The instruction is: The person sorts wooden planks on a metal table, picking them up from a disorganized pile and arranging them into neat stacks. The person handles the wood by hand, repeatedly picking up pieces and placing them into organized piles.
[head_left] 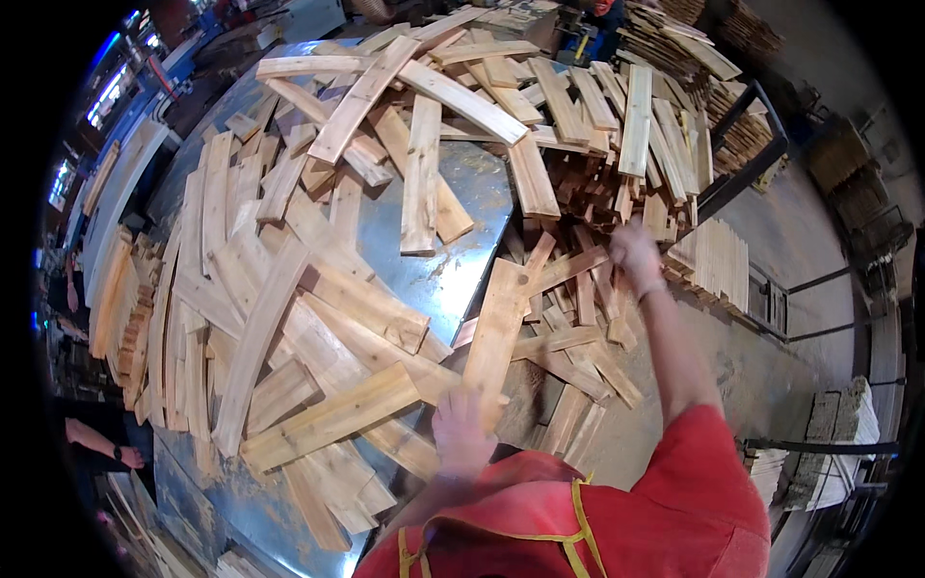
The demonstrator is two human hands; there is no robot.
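Observation:
My left hand [462, 435] is at the near end of a pale wooden board [496, 323], its fingers closed against the board's edge. The board slants away from me past the edge of a metal-topped table [458, 279]. My right hand [637, 256] is stretched forward to the right, beside the heap of short boards [593, 188] beyond the table edge. Motion smears its fingers, and I cannot make out anything held in them. Below that arm, loose narrow wood pieces [568, 352] lie crossed over one another on the floor.
Many loose boards [337, 332] cover the table's left side. A dark metal frame [742, 154] rises at the right, near a neat stack of boards [711, 262]. Another person's forearm [96, 443] shows at the far left. Taller wood stacks [674, 48] stand behind.

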